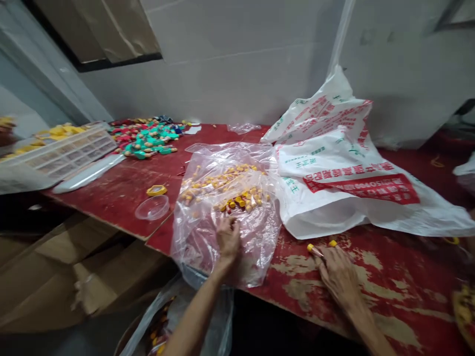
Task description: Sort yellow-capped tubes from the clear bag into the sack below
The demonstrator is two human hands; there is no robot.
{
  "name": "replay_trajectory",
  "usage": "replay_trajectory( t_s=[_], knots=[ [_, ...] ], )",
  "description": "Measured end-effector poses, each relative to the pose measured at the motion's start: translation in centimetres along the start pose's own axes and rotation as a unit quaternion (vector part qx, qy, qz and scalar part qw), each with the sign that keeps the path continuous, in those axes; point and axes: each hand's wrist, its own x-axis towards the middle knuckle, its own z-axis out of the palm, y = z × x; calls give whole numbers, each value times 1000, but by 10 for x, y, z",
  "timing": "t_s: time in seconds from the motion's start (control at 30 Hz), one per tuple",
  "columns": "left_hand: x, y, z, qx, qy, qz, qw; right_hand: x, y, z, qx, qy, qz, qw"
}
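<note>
**Two hands at a bag of small capped pieces on a worn red table**

The left hand (227,238) lies on the crumpled clear plastic bag (208,232) at the near table edge. Its fingers are stretched forward and close together, with the tips at the nearest of the small yellow and red capped pieces (239,200) heaped in the bag. Blur and glare from the film hide whether the hand is inside the bag or on top of it, and whether the fingertips pinch a piece.

The right hand (339,278) rests palm down on the scuffed red table top (389,282), well to the right of the bag. Its fingers are extended and lie almost flat. Two loose yellow-tipped pieces (310,248) lie at its fingertips. It cannot be told whether either one is gripped or only touched.

Just behind that hand slumps a large white plastic sack with red and green print (345,173), and its contents are hidden. Left of the bag sit a clear round plastic dish (152,208) and a small yellow ring (156,190). Farther back lie a pile of green and red pieces (148,138), too small to make out singly, and a white compartment tray (63,153) that is partly cut off at the left edge. Below the table edge are brown cardboard boxes (74,267) and a second clear bag (163,321) that is largely out of frame.
</note>
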Motion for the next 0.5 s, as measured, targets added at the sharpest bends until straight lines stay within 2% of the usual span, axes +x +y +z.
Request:
replay_trajectory(
  t_s=[0.13, 0.23, 0.37, 0.5],
  knots=[
    [65, -22, 14, 68, 11, -11, 998, 0, 9, 0, -72, 18, -10, 997],
    [89, -26, 24, 98, -10, 11, 995, 12, 15, 1, -83, 42, 20, 995],
    [96, -25, 25, 109, -37, 33, 993, 61, 37, 1, -115, -13, 90, 989],
    [86, -23, 17, 83, -55, 23, 995, 122, 51, 14, -121, -59, 89, 987]
  ],
)
